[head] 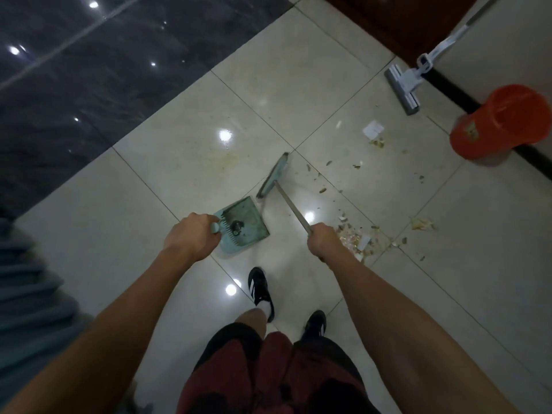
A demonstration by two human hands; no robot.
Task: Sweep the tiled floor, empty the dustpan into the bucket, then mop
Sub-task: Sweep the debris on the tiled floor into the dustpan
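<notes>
Pale tile floor point(298, 94): scraps point(352, 237) unswept
Left hand point(191, 234): grasping dustpan point(243, 225)
Right hand point(325, 240): grasping broom point(273, 176)
Left to do: emptying into orange bucket point(501, 121), mop point(403, 85) idle by wall

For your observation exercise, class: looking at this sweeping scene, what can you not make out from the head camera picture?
- Mop: the top of its handle is cut off by the upper frame edge.
- Bucket: its contents are hidden, the inside shows only orange wall.
- Dark lump in the dustpan: too small to identify.
- Right hand on the broom: the hand's back hides its fingers.
- Debris: pieces too small to name.
</notes>
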